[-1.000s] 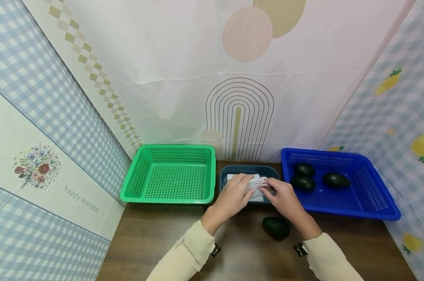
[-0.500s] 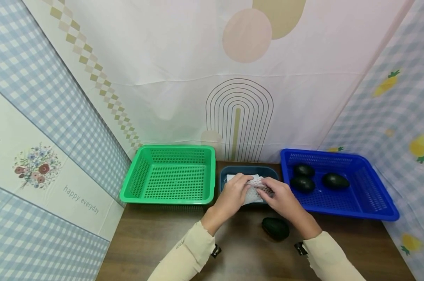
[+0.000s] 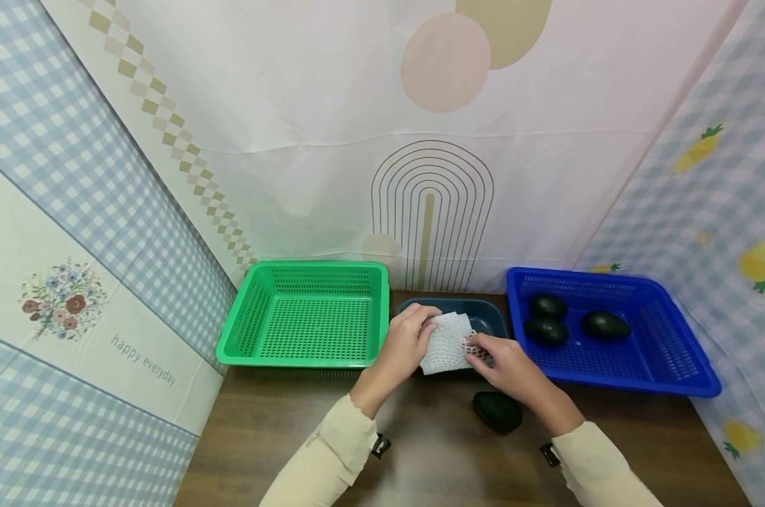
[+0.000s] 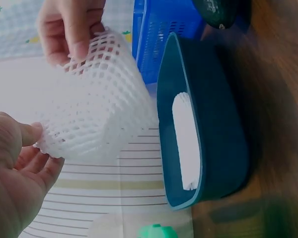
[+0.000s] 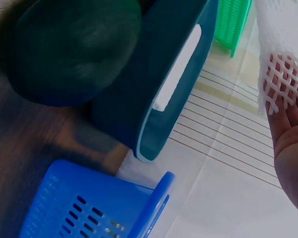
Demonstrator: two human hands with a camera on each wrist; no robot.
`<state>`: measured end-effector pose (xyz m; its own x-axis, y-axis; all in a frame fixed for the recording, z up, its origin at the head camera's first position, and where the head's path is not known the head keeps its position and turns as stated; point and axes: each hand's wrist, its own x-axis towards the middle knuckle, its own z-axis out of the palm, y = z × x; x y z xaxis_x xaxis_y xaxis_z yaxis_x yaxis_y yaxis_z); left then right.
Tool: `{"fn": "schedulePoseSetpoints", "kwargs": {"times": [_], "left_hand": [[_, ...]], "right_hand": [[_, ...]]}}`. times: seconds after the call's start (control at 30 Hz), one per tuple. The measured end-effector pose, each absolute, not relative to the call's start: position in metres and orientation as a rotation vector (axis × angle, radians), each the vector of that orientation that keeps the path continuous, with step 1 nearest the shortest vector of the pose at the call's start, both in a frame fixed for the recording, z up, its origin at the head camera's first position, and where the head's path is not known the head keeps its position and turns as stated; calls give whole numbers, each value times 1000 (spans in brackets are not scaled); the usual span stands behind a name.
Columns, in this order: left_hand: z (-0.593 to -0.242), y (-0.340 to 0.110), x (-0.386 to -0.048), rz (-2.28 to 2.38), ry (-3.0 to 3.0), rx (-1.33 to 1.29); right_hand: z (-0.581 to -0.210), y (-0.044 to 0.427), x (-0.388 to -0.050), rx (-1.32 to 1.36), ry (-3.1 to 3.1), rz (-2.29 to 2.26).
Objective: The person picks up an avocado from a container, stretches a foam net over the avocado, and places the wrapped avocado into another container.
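Observation:
A white foam net sleeve (image 3: pixel 444 346) is held up over the dark teal bin (image 3: pixel 492 320), spread flat between both hands. My left hand (image 3: pixel 405 343) pinches its left end between thumb and fingers. At the right end, my right hand (image 3: pixel 511 365) grips the mesh edge, and in the right wrist view fingers show through the holes of the net (image 5: pixel 283 82). In the left wrist view another white foam piece (image 4: pixel 185 141) lies inside the bin. On the table in front of the bin, below my right hand, lies a dark green avocado (image 3: pixel 498 412).
To the left stands a green perforated basket (image 3: pixel 382 317). On the right, a blue perforated basket (image 3: pixel 661 352) holds three avocados (image 3: pixel 606 325). A patterned cloth (image 3: pixel 294 176) hangs behind the wooden table (image 3: pixel 433 465).
The foam net has been lifted from the bin and spread out toward the front. My left hand has shifted slightly left, away from the right one. The avocado on the table stays put.

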<state>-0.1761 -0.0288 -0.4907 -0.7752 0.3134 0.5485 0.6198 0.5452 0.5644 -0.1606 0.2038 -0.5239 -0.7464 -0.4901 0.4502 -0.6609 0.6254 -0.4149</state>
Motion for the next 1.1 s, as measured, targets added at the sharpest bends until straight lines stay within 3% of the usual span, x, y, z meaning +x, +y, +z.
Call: {"fn": "schedulePoseSetpoints", "kwargs": {"times": [0.83,1.1], "left_hand": [[-499,-17,-166,-1105,-2571,-881],[-503,-22,-171,-1171,-2444,-748]], "right_hand": [[-517,198,-166,937,-2300,917],[-520,198,-164,913,-2425,869]]}}
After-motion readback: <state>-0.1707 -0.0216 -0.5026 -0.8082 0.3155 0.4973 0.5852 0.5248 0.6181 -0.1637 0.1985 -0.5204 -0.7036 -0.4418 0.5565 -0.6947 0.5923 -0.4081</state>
